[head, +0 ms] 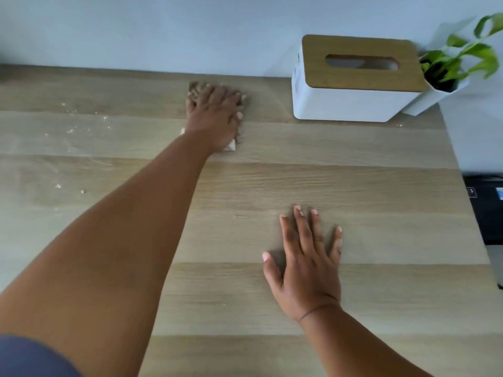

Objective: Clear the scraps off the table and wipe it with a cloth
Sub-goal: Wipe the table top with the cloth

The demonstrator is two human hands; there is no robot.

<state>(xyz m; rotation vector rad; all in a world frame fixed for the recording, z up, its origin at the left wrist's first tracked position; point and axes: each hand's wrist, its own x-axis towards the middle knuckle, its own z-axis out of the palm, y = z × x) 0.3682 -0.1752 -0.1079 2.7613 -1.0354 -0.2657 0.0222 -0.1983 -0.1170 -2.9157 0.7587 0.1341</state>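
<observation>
Wiping step: my left hand (pixel 213 115) presses cloth (pixel 230 145) flat-fingered, right hand (pixel 307 265) splayed on table (pixel 381 186); next, I judge, sweep toward crumbs (pixel 73 126) further left.

So I've only got the one feed here, a wide-angle cam on the person's head, pointing forward and down at the table (pixel 353 186). It sits pretty close, with both forearms coming in from the bottom edge of the frame. The left hand (pixel 212 115) lands upper centre, the right hand (pixel 307 268) lower right. The wall (pixel 163 28) fills the top strip, so the view reaches the table's far edge. Lens bends things a bit: the table's right edge slants down the right side of the frame. No second view to compare overlap with.
</observation>
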